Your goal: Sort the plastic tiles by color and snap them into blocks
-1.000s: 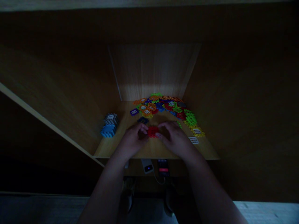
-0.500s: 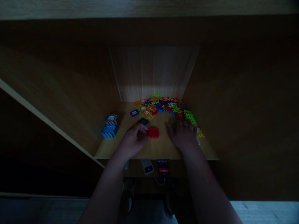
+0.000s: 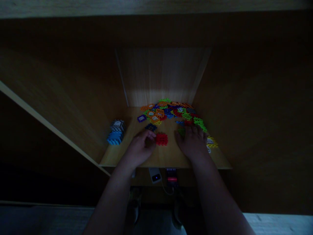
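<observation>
Head view: left hand [image 3: 140,148], fingers narrow, pinches red piece [image 3: 161,139] at its 9 o'clock edge, mid-shelf [image 3: 162,159]. Right hand [image 3: 195,143] at red piece's 3 o'clock, palm down, thumb wide of fingers, green piece [image 3: 181,131] in the gap. Navy piece [image 3: 151,127] at 11, mixed pile [image 3: 168,112] 12 to 2, blue block [image 3: 115,137] at 9.

A strip of bare shelf [image 3: 170,155] lies open between the left hand [image 3: 140,148], at the red piece [image 3: 161,139], and the right hand [image 3: 195,143], reaching the front edge. Heaped pieces [image 3: 168,113] block the back; the blue stack [image 3: 115,137] crowds the left, and upright panels [image 3: 246,107] wall both sides.
</observation>
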A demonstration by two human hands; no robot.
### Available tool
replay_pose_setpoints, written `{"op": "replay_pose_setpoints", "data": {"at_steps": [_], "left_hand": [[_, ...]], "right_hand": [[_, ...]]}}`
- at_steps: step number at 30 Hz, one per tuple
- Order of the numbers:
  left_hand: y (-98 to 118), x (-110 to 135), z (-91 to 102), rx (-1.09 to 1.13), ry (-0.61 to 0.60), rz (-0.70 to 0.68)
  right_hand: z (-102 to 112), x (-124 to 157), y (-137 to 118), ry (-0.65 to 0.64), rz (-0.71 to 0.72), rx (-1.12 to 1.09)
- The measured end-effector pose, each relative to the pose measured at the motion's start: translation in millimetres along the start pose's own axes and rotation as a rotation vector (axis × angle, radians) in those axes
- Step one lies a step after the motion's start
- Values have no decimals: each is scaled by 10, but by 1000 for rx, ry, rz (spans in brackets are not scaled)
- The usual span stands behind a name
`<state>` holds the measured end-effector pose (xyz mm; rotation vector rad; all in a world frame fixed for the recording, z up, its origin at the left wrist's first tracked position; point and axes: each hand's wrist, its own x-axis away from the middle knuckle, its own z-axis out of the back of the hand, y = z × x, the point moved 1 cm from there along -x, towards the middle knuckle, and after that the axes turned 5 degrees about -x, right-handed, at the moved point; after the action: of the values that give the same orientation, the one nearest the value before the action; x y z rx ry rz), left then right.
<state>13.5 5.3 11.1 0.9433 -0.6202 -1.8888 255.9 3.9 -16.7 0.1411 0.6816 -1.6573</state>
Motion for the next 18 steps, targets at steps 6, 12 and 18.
{"op": "replay_pose_setpoints", "data": {"at_steps": [6, 12, 18], "left_hand": [[-50, 8, -12, -15, 4, -8], [-18, 4, -6, 3, 9, -14], [-26, 3, -2, 0, -2, -15]], "right_hand": [[18, -25, 8, -13, 39, -29], [48, -43, 9, -19, 82, -38], [36, -53, 23, 12, 155, -91]]}}
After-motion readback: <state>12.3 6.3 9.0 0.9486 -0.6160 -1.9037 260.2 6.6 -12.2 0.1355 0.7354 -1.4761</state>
